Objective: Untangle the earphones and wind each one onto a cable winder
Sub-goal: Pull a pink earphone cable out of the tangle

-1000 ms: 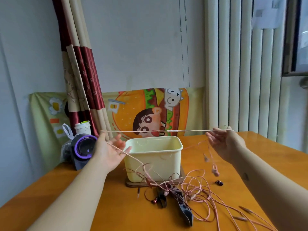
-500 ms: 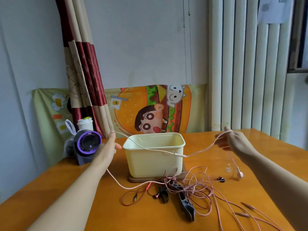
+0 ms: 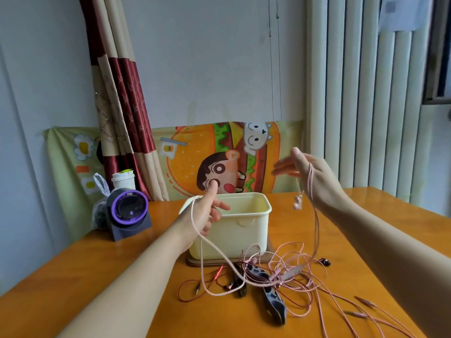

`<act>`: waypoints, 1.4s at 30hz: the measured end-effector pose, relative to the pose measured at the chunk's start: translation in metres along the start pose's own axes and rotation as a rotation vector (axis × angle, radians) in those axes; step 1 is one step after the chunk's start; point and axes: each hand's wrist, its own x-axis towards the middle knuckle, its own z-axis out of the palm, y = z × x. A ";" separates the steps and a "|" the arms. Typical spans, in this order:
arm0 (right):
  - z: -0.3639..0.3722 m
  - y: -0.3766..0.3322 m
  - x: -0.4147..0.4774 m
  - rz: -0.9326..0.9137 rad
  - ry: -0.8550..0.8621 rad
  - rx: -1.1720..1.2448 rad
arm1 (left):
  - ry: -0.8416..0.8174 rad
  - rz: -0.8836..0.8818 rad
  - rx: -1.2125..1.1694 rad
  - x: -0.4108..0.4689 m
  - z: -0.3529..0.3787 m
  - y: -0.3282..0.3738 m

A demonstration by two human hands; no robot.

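Up high, the left hand (image 3: 207, 213) grips a pink cord (image 3: 201, 254); the right hand's (image 3: 314, 178) straight fingers hook it, clear of the tangle (image 3: 280, 273).

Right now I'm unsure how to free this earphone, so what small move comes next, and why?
Probably raise both hands higher: the pink cable loops round the left hand and hangs over the right hand, yet its middle lies in the tangle on the table.
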 end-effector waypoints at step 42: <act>0.033 0.042 -0.005 0.504 -0.116 -0.537 | 0.557 0.500 -0.578 -0.037 -0.062 -0.002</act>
